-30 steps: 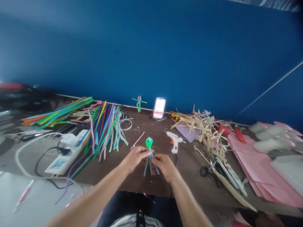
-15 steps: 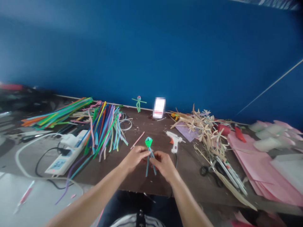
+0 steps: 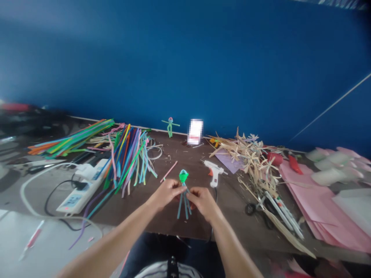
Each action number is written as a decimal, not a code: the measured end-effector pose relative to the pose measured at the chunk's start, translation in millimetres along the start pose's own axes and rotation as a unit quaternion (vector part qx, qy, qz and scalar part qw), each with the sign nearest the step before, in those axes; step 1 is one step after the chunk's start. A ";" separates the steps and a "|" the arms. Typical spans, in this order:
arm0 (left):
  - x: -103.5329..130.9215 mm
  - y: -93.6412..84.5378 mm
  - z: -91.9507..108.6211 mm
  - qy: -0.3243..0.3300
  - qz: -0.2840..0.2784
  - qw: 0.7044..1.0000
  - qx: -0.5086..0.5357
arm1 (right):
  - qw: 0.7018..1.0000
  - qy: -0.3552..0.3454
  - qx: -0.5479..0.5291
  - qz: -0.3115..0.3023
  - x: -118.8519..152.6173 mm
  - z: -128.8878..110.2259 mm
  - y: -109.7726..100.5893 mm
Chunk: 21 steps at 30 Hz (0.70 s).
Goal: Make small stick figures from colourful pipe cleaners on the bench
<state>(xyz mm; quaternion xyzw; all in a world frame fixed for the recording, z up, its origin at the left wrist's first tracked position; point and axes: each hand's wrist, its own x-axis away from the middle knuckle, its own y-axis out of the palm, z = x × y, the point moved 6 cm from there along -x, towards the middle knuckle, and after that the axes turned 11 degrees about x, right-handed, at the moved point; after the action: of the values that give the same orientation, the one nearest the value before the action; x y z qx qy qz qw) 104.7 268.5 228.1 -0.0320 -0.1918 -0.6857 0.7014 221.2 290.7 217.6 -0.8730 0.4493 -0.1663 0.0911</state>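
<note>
Near the table's front edge, a small pipe-cleaner figure (image 3: 183, 177) with a bright green top and several blue-grey strands hanging below is held between my hands. My left hand (image 3: 171, 192) pinches it from the left, just under the green part. From the right, the fingers of my right hand (image 3: 199, 199) are closed on one of its strands. A pink stick (image 3: 168, 172) lies beyond my left hand. The white glue gun (image 3: 214, 173) rests beyond my right hand. At the wall stands a green figure with spread arms (image 3: 170, 126).
Coloured pipe cleaners (image 3: 124, 154) and a white power strip (image 3: 84, 189) with cables lie left. At right are dried straw flowers (image 3: 249, 154), scissors (image 3: 251, 209), pink sheets (image 3: 307, 193) and white rolls (image 3: 333, 170). A bright blurred screen (image 3: 195, 131) stands at the back.
The strands hanging below my hands have spread, and more of them now show. The green top is tilted slightly differently. My hands have barely moved.
</note>
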 end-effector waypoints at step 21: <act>4.0 9.2 1.3 -0.002 -0.022 1.000 -0.009 | 0.998 0.023 -0.008 0.058 -1.1 6.8 -3.5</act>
<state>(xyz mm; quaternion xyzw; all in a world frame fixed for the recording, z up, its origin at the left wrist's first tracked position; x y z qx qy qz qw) 113.3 265.7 232.5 -0.0353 -0.1873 -0.7023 0.6859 225.8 293.6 212.2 -0.8423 0.5024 -0.1769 0.0830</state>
